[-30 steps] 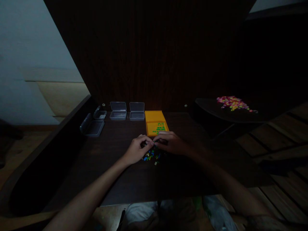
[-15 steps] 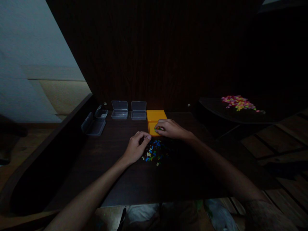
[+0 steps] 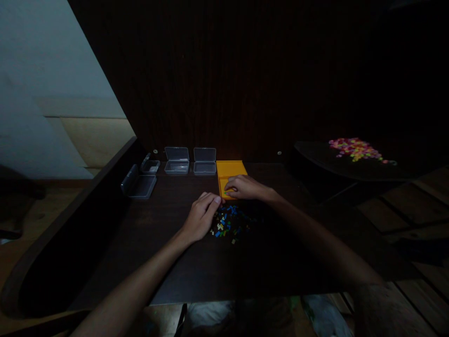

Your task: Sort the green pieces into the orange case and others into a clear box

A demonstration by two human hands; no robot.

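Note:
My right hand (image 3: 244, 187) reaches over the lower tray of an open yellow box (image 3: 231, 167). Its fingers are pinched at a small green building brick (image 3: 225, 193), partly hidden by the fingertips. My left hand (image 3: 202, 215) rests on the table at the box's near left corner. Its fingers are curled together, with the thumb beside that corner; whatever they hold is hidden. Just below the box and right of my left hand lies a loose pile of tiny building bricks (image 3: 228, 223) in blue, white, green and yellow.
Several clear plastic boxes with raised lids, such as this one (image 3: 177, 167), stand left of the yellow box on the dark table (image 3: 168, 206). A tall dark panel (image 3: 210, 84) rises behind. On a side shelf (image 3: 315, 159) at right lies a heap of pink and yellow pieces (image 3: 358, 149).
My right hand has dipped slightly into the yellow box, and less of the coloured bricks shows at its fingertips. My left hand keeps its place by the corner. The whole view has shifted slightly.

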